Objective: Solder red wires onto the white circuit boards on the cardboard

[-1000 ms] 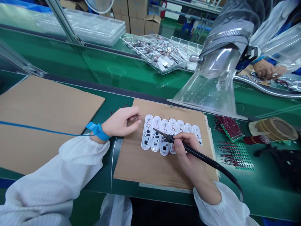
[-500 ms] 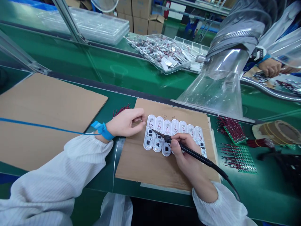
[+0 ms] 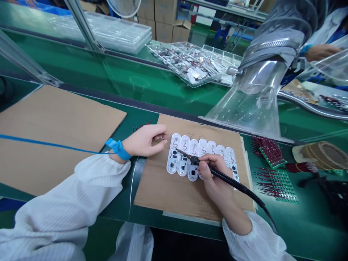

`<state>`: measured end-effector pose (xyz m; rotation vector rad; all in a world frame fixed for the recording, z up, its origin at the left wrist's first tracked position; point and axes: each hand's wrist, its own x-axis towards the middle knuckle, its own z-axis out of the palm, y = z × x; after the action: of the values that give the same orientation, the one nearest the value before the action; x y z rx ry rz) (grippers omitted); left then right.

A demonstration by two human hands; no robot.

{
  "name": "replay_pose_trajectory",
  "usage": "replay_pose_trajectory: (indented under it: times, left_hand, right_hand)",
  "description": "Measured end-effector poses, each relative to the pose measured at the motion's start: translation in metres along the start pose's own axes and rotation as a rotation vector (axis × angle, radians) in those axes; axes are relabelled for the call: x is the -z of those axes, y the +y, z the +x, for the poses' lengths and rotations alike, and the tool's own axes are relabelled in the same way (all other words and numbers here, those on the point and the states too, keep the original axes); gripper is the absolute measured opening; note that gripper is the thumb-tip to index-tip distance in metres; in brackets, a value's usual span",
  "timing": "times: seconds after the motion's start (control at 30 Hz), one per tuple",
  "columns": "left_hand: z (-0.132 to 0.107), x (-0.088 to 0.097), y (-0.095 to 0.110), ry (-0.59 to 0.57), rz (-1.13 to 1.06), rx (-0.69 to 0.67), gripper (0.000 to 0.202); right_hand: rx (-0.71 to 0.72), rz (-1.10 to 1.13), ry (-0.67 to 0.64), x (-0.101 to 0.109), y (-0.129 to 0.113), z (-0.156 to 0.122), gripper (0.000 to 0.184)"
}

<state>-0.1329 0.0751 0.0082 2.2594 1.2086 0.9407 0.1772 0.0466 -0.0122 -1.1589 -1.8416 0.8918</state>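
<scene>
A soldering iron (image 3: 220, 175) with a black handle is gripped in my right hand (image 3: 217, 179). Its tip reaches the leftmost of several white oval circuit boards (image 3: 172, 167), which lie side by side in a row with thin red wires on them. To the left of the row, my left hand (image 3: 148, 140) is closed in a pinch. A short bit of thin, shiny solder wire (image 3: 162, 137) shows between its fingers. A blue wrist strap (image 3: 121, 150) circles my left wrist. Under the boards lies a sheet of cardboard (image 3: 157, 188).
Green boards (image 3: 286, 186) with dark red wires sit at right, near a brown tape-like roll (image 3: 320, 154). A clear fume hood (image 3: 252, 108) hangs behind the work. Beyond the ledge stands a parts tray (image 3: 187, 61). A co-worker's hand (image 3: 320, 52) shows at upper right.
My hands and the soldering iron stay almost in place, with the tip still at the leftmost board. The view has shifted slightly. The co-worker's hand has moved up from the parts there.
</scene>
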Motion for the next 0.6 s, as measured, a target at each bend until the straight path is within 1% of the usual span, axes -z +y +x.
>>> replay_pose_trajectory:
  times: [0.17,0.33,0.5,0.6]
  left_hand:
    - [0.0003,-0.0011,-0.0005,-0.003,0.01,-0.009,0.01]
    - [0.0011,-0.0003,0.0008,-0.016,0.006,0.012,0.01]
    - [0.0026,-0.0015,0.0017,-0.047,-0.004,0.036,0.009]
    - [0.0023,0.0013,0.0018,-0.063,0.002,0.041,0.009]
  right_hand:
    - [-0.003,-0.007,-0.026,-0.0018,-0.0045,0.0025,0.024]
    - [0.001,-0.004,-0.067,-0.0036,-0.0049,0.0018,0.024]
    - [0.017,-0.01,-0.066,-0.0046,-0.0051,0.0026,0.024]
    - [0.02,-0.007,-0.069,-0.0052,-0.0059,0.0043,0.024]
